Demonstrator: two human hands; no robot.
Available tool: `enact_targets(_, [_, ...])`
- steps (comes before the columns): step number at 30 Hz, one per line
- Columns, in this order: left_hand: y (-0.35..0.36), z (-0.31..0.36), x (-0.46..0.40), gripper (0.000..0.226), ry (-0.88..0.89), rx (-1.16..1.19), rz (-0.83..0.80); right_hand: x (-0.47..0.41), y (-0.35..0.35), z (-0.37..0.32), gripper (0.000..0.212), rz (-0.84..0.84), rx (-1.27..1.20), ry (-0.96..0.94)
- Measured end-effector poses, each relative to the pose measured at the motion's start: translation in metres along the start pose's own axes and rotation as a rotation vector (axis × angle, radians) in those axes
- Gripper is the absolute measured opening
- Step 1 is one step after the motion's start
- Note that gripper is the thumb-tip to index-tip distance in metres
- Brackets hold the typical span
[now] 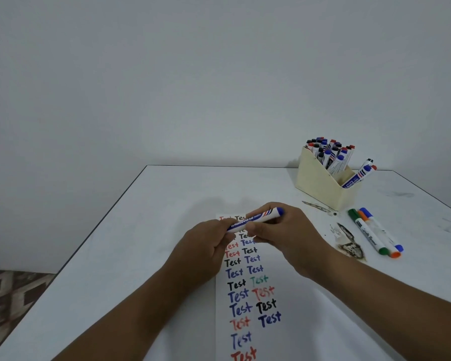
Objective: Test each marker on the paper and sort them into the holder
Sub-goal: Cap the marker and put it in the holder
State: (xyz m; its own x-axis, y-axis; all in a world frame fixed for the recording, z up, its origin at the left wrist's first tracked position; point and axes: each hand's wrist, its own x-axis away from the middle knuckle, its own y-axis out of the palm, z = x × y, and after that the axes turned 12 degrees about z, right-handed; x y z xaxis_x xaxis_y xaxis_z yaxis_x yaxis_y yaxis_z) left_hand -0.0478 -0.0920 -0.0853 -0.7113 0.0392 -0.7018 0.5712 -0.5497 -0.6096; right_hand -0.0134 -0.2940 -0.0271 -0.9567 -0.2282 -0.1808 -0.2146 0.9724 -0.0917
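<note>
Hands meet at frame centre over the paper (248, 295): left hand (211, 246) and right hand (284, 230) both pinch a blue marker (255, 219). Yanking the cap could smear ink; the crowded holder (323, 183), upper right, might tip.

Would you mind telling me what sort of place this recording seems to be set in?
Probably a plain room at home or in an office, set up as a work desk. A white table stands against a bare wall, with a marker holder on it and patterned flooring beside it.
</note>
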Motion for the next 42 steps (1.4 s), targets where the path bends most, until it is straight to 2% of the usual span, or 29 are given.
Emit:
enact_targets(6, [-0.003, -0.002, 0.001, 0.054, -0.017, -0.010, -0.012, 0.001, 0.003, 0.004, 0.017, 0.050, -0.173, 0.143])
enact_targets(9, [-0.007, -0.001, -0.001, 0.048, -0.054, 0.035, -0.006, 0.000, -0.001, -0.001, 0.024, 0.019, -0.224, 0.155])
enact_targets(12, [-0.011, 0.004, 0.000, 0.046, -0.192, 0.186, -0.023, -0.003, -0.005, -0.005, 0.033, -0.020, -0.318, 0.189])
enact_targets(15, [-0.010, 0.008, -0.001, 0.044, -0.361, 0.333, 0.017, -0.013, -0.016, -0.009, 0.024, 0.051, -0.354, 0.166])
enact_targets(17, [-0.006, 0.008, -0.004, 0.034, -0.404, 0.307, 0.066, -0.020, -0.024, -0.013, 0.018, 0.100, -0.223, 0.086])
enact_targets(18, [-0.003, 0.005, -0.006, 0.030, -0.402, 0.268, 0.084, -0.024, -0.028, -0.013, 0.015, 0.117, -0.071, 0.012])
enact_targets(20, [0.001, -0.001, -0.007, 0.021, -0.392, 0.226, 0.082, -0.029, -0.037, -0.012, 0.009, 0.128, 0.366, -0.237])
enact_targets(21, [0.001, -0.003, -0.006, 0.020, -0.378, 0.194, 0.062, -0.031, -0.040, -0.011, 0.013, 0.103, 0.579, -0.401])
enact_targets(24, [0.000, -0.009, -0.006, 0.032, -0.205, -0.003, 0.061, -0.036, -0.041, -0.004, 0.037, -0.044, 0.994, -0.770])
enact_targets(27, [-0.001, -0.007, -0.008, 0.042, -0.132, -0.039, 0.040, -0.038, -0.039, 0.006, 0.031, -0.056, 1.246, -0.985])
enact_targets(30, [-0.002, -0.006, -0.008, 0.044, -0.136, -0.039, 0.012, -0.037, -0.034, 0.011, 0.024, 0.021, 1.299, -1.098])
enact_targets(36, [-0.004, -0.004, -0.007, 0.041, -0.148, -0.033, -0.011, -0.033, -0.021, 0.012, 0.012, 0.011, 1.322, -1.094])
enact_targets(39, [-0.004, -0.004, -0.006, 0.039, -0.169, -0.040, -0.033, -0.032, -0.017, 0.014, 0.013, 0.002, 1.365, -1.098])
enact_targets(42, [-0.005, 0.002, -0.007, 0.048, -0.168, -0.038, -0.030, -0.030, -0.013, 0.015, 0.018, 0.002, 1.418, -1.093])
